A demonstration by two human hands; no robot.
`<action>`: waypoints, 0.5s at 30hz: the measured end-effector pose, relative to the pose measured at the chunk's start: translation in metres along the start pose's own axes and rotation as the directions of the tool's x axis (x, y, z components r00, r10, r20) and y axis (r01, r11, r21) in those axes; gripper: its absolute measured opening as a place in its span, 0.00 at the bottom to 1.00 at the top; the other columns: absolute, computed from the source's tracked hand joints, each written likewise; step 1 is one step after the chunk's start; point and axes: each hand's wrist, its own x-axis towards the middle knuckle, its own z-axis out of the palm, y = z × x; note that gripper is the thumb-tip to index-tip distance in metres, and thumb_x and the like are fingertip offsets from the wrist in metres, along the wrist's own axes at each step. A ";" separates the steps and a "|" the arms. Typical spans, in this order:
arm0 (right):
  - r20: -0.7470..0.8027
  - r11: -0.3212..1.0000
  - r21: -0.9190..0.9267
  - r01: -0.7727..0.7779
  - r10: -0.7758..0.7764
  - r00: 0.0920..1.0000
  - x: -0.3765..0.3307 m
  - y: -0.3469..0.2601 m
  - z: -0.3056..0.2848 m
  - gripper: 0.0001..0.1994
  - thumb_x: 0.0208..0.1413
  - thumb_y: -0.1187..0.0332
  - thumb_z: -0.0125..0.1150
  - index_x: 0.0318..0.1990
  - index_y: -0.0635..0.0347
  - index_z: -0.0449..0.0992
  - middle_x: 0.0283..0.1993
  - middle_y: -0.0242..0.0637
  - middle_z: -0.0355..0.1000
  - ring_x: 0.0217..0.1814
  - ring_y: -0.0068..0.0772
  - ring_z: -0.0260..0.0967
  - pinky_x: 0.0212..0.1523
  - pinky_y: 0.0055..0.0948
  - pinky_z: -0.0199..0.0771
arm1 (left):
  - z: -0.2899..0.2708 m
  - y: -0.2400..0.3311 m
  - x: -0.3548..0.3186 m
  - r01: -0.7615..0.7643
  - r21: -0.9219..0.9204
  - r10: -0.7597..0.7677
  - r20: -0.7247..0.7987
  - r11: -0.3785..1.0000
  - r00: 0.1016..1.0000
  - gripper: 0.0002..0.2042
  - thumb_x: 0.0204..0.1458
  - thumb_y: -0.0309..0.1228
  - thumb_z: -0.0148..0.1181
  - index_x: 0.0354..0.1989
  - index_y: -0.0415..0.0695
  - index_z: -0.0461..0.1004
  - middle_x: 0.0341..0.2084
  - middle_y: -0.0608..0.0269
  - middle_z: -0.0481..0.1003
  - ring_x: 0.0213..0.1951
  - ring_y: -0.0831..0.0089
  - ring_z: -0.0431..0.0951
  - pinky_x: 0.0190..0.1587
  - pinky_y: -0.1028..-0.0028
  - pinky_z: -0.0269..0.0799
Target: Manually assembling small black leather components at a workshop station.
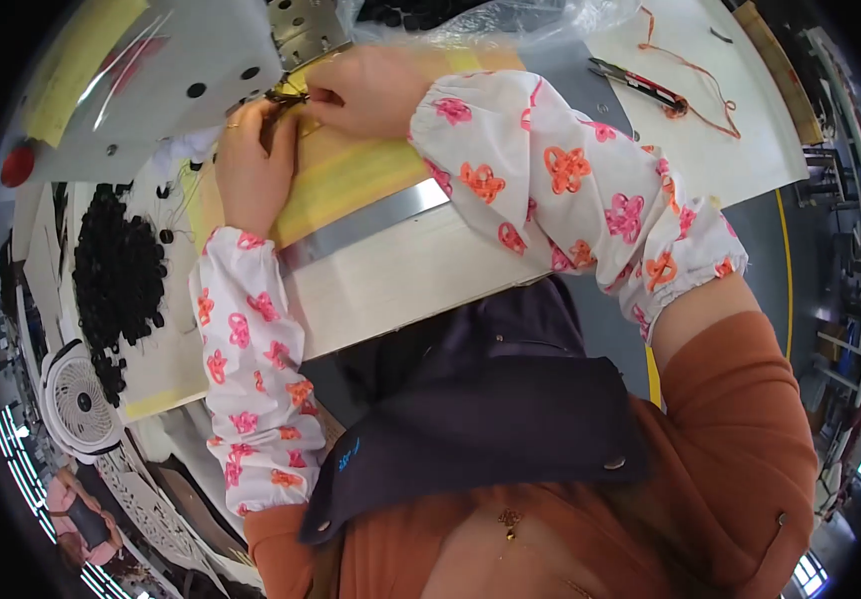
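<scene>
My left hand (254, 170) lies on the yellow-taped work plate (350, 185), its thumb and fingers closing on a small dark piece (287, 97) beside the metal parts of the sewing machine (206, 60). Right against it is my right hand (375, 92), a little blurred, with fingers curled in at the same spot. What the right fingertips grip is hidden behind the hand. The dark piece is too small and partly covered to make out its kind.
Left of the machine lies a heap of small black pieces (119, 285) with loose threads. A clear plastic bag (510, 22) with black pieces stands behind my hands. At the right lies a red-and-black cutter (640, 84) tied to an orange cord (705, 75). A white fan (81, 402) is at the left.
</scene>
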 end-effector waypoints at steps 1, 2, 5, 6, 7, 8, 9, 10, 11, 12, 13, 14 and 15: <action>-0.003 0.999 0.029 -0.016 0.016 1.000 -0.002 0.006 0.003 0.10 0.43 0.62 0.57 0.20 0.59 0.71 0.19 0.40 0.68 0.21 0.44 0.66 0.22 0.37 0.64 | 0.006 -0.002 0.001 0.030 -0.016 -0.030 0.005 0.999 1.000 0.09 0.47 0.31 0.53 0.34 0.39 0.68 0.32 0.51 0.70 0.36 0.55 0.70 0.38 0.64 0.65; -0.008 0.998 0.058 -0.026 0.026 1.000 -0.008 0.012 0.005 0.10 0.43 0.63 0.57 0.20 0.60 0.70 0.18 0.40 0.68 0.21 0.44 0.66 0.21 0.36 0.64 | 0.015 -0.001 -0.002 0.057 -0.028 -0.057 0.004 0.998 0.998 0.09 0.47 0.31 0.53 0.34 0.39 0.68 0.30 0.52 0.70 0.35 0.55 0.70 0.37 0.64 0.65; 0.054 0.998 0.033 -0.047 0.045 0.998 -0.018 0.016 0.002 0.11 0.42 0.64 0.59 0.19 0.61 0.70 0.17 0.39 0.67 0.19 0.40 0.65 0.21 0.33 0.64 | 0.032 -0.006 -0.010 0.145 -0.151 -0.146 0.002 0.978 0.989 0.12 0.45 0.35 0.56 0.35 0.42 0.70 0.28 0.53 0.73 0.32 0.55 0.72 0.34 0.65 0.67; 0.072 0.996 0.043 -0.077 0.073 0.995 -0.024 0.011 0.000 0.11 0.42 0.64 0.60 0.19 0.62 0.70 0.16 0.39 0.66 0.19 0.39 0.65 0.21 0.32 0.64 | 0.030 -0.002 -0.012 0.142 -0.143 -0.145 -0.012 0.980 0.989 0.12 0.45 0.35 0.56 0.35 0.42 0.70 0.28 0.53 0.73 0.32 0.55 0.72 0.34 0.65 0.67; 0.069 0.997 0.044 -0.063 0.059 0.996 -0.019 0.011 0.001 0.11 0.42 0.64 0.60 0.19 0.62 0.70 0.16 0.39 0.66 0.19 0.39 0.65 0.21 0.32 0.64 | 0.028 0.000 -0.013 0.169 -0.173 -0.166 0.030 0.970 0.986 0.12 0.45 0.35 0.56 0.36 0.43 0.70 0.28 0.54 0.73 0.32 0.56 0.73 0.35 0.65 0.67; 0.065 0.997 0.048 -0.057 0.054 0.996 -0.014 0.013 0.002 0.10 0.42 0.65 0.60 0.19 0.62 0.70 0.16 0.39 0.67 0.18 0.38 0.65 0.21 0.31 0.64 | 0.026 -0.002 -0.013 0.198 -0.206 -0.187 0.074 0.958 0.980 0.12 0.45 0.35 0.56 0.36 0.43 0.70 0.28 0.54 0.73 0.32 0.57 0.73 0.35 0.66 0.67; 0.082 0.996 0.040 -0.078 0.075 0.994 -0.021 0.011 -0.004 0.10 0.42 0.66 0.61 0.19 0.62 0.70 0.17 0.39 0.67 0.18 0.37 0.65 0.20 0.31 0.64 | 0.026 0.000 -0.012 0.167 -0.182 -0.157 0.067 0.969 0.985 0.11 0.45 0.35 0.55 0.35 0.44 0.70 0.27 0.56 0.73 0.32 0.58 0.73 0.34 0.66 0.67; 0.113 0.995 0.037 -0.094 0.089 0.990 -0.024 0.008 -0.005 0.10 0.42 0.66 0.61 0.19 0.62 0.70 0.17 0.39 0.67 0.18 0.37 0.65 0.20 0.31 0.64 | 0.022 0.002 -0.014 0.192 -0.201 -0.179 0.082 0.961 0.980 0.11 0.45 0.35 0.55 0.35 0.44 0.70 0.27 0.56 0.73 0.32 0.58 0.73 0.34 0.66 0.67; 0.062 0.995 0.053 -0.079 0.076 0.995 -0.022 0.005 -0.003 0.09 0.42 0.67 0.61 0.20 0.62 0.70 0.17 0.39 0.67 0.18 0.37 0.65 0.20 0.30 0.64 | 0.018 0.003 -0.015 0.174 -0.167 -0.166 0.066 0.970 0.984 0.09 0.46 0.34 0.54 0.33 0.44 0.70 0.26 0.57 0.73 0.31 0.59 0.73 0.33 0.65 0.67; -0.008 0.997 0.062 -0.041 0.042 0.999 -0.013 0.005 -0.002 0.09 0.42 0.67 0.60 0.20 0.62 0.70 0.17 0.39 0.67 0.18 0.36 0.65 0.19 0.29 0.63 | 0.014 0.002 -0.009 0.140 -0.125 -0.138 0.028 0.982 0.990 0.08 0.46 0.33 0.54 0.32 0.44 0.70 0.25 0.57 0.73 0.30 0.59 0.73 0.32 0.65 0.67; -0.056 0.997 0.079 -0.002 0.007 0.998 -0.011 0.004 -0.003 0.08 0.42 0.68 0.60 0.21 0.63 0.71 0.17 0.39 0.67 0.17 0.35 0.65 0.19 0.28 0.63 | 0.011 0.005 -0.009 0.114 -0.090 -0.112 0.024 0.989 0.993 0.06 0.47 0.32 0.53 0.29 0.43 0.69 0.24 0.57 0.72 0.28 0.60 0.72 0.30 0.64 0.66; -0.043 0.998 0.067 -0.001 0.004 0.999 -0.015 0.004 -0.004 0.08 0.42 0.68 0.60 0.21 0.63 0.71 0.17 0.39 0.67 0.17 0.35 0.65 0.19 0.28 0.63 | 0.013 0.007 -0.013 0.120 -0.105 -0.119 0.017 0.987 0.993 0.06 0.47 0.32 0.53 0.29 0.43 0.69 0.24 0.57 0.72 0.28 0.60 0.72 0.30 0.64 0.66; -0.073 0.998 0.068 -0.010 0.015 0.997 -0.014 0.004 -0.003 0.08 0.42 0.69 0.60 0.21 0.63 0.70 0.17 0.39 0.67 0.17 0.34 0.65 0.19 0.27 0.64 | 0.014 0.005 -0.014 0.113 -0.076 -0.113 0.009 0.991 0.994 0.06 0.47 0.32 0.53 0.28 0.43 0.69 0.23 0.57 0.72 0.28 0.60 0.72 0.30 0.65 0.66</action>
